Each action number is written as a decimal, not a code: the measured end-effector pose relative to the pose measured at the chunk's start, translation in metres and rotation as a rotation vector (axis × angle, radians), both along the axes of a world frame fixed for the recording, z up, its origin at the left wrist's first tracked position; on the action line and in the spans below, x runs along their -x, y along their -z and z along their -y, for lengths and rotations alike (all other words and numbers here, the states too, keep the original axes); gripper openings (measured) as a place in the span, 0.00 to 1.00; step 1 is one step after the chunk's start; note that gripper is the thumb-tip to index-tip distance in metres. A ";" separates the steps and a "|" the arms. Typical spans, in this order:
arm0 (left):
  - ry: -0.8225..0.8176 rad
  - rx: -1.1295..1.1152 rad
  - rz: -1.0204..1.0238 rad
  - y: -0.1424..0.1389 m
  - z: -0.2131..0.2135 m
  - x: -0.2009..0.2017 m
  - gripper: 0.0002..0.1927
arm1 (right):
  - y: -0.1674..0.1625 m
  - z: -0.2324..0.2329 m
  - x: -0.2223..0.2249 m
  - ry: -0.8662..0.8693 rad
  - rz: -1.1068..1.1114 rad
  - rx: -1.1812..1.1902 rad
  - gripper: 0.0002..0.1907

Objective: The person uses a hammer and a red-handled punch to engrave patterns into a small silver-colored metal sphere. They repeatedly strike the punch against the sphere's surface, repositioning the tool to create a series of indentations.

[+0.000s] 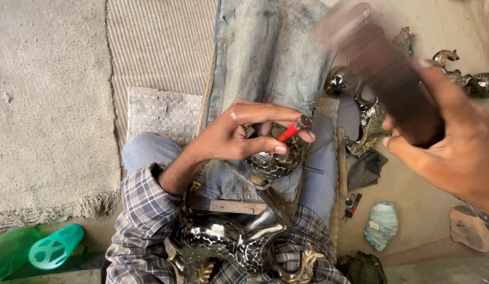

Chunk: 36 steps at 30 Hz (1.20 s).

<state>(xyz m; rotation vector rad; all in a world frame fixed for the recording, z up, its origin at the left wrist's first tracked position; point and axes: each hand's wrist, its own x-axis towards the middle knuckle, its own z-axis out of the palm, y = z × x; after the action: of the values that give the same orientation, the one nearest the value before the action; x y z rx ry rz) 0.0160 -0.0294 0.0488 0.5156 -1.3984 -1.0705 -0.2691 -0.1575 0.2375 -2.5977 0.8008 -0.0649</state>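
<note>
The left hand [239, 134] pinches a slim red-handled chisel [293, 128] between thumb and fingers, its grip clamped on the shaft so the tip stands on the dark, scale-patterned metal figure [271, 163]. That figure rests on the person's lap over folded denim cloth [265, 58], probably so the padding steadies it and takes the blows; a cord [242, 176] runs across its neck, seemingly to bind it in place. The right hand [455, 142] is raised to the right, its grip closed around a dark wooden mallet [381, 68] (blurred, so it is moving fast), poised above the chisel head.

A larger polished metal animal figure [228, 239] with brass-coloured feet lies lower on the checked trousers [144, 210]. More small metal figures [455, 66] sit on the mat [50, 105] at the upper right, near at hand.

As for containers, a green plastic one [55, 247] lies on its side at the lower left; I cannot tell whether it holds anything. A pale crumpled bag [382, 225] and a flat stone [471, 229] lie on the floor to the right.
</note>
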 end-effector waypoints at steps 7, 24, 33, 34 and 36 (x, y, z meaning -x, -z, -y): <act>0.006 -0.015 0.000 0.003 0.000 0.001 0.25 | -0.001 -0.001 -0.007 -0.019 -0.028 0.132 0.47; -0.055 -0.010 -0.062 0.011 0.005 -0.006 0.27 | -0.023 -0.001 -0.040 0.158 -0.403 0.136 0.26; -0.034 -0.083 -0.030 0.010 0.006 -0.003 0.23 | -0.030 0.001 -0.062 -0.034 -0.221 0.086 0.48; -0.033 -0.142 -0.036 0.011 0.005 -0.003 0.25 | -0.031 -0.001 -0.066 -0.023 -0.055 -0.077 0.47; -0.025 -0.016 -0.040 0.011 0.004 -0.004 0.19 | -0.034 -0.001 -0.071 -0.074 -0.041 -0.045 0.47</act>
<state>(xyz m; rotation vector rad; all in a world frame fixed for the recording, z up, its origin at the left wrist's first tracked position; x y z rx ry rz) 0.0198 -0.0338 0.0381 0.5192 -1.3457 -1.0679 -0.1982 -0.1563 0.2713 -2.5912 0.7113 0.0276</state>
